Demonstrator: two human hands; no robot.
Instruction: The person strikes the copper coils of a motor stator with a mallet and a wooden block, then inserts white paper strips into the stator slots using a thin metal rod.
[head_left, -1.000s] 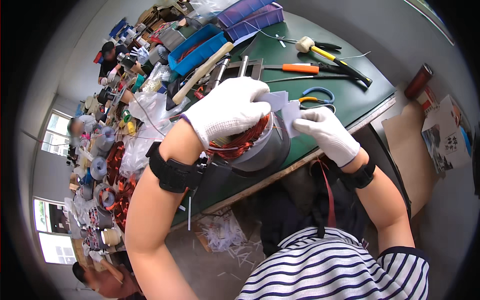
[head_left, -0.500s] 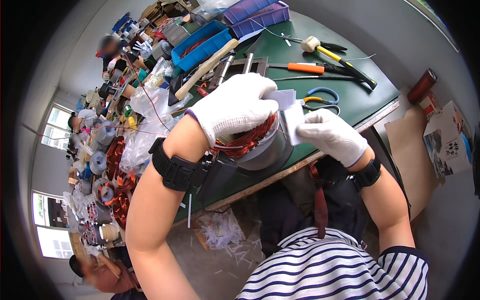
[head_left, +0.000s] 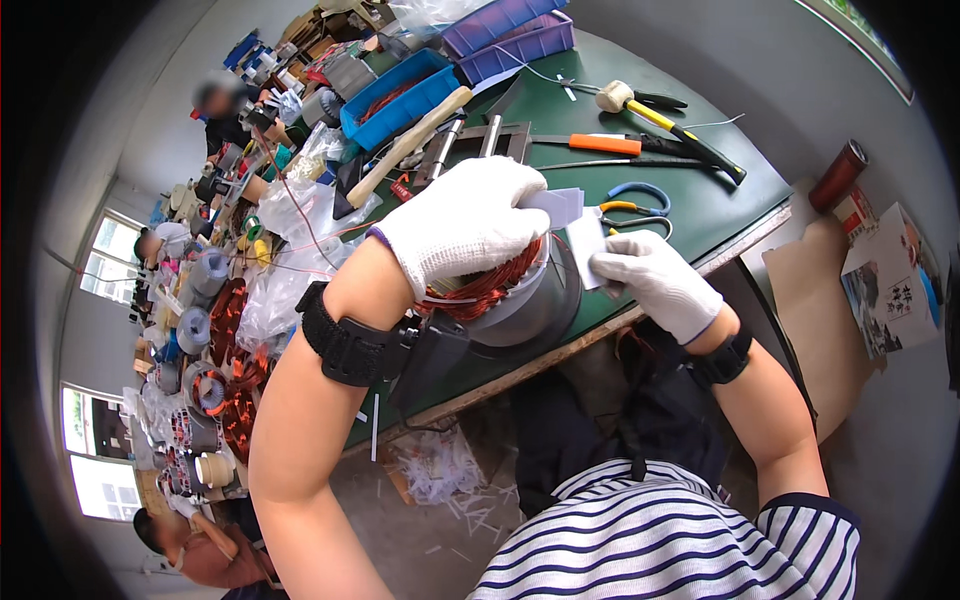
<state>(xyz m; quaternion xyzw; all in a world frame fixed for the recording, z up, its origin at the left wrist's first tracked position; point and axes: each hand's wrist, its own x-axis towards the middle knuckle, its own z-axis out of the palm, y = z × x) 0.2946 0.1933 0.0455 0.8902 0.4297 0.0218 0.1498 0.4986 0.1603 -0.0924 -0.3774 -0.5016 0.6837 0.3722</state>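
Note:
My left hand (head_left: 470,215), in a white knitted glove, is closed on a few pale translucent sheets (head_left: 557,206) that stick out past its fingertips. My right hand (head_left: 662,284), gloved alike, pinches a white slip (head_left: 584,247) upright between thumb and fingers, just right of those sheets. Under my left hand is a grey metal motor stator (head_left: 520,318) with copper wire windings (head_left: 497,287) at its opening; the left glove covers much of it. Whether the left hand also touches the windings, I cannot tell.
On the green table (head_left: 690,195) lie a mallet (head_left: 672,130), an orange-handled tool (head_left: 605,144), scissors (head_left: 640,198) and a wooden stick (head_left: 412,146). Behind stands a blue bin (head_left: 395,105) of copper wire. Paper scraps (head_left: 440,465) fill a box below. Several people work at left.
Both hands keep their grip on the sheets and the slip. The whole scene shifts slightly left in the picture, and the hands barely move.

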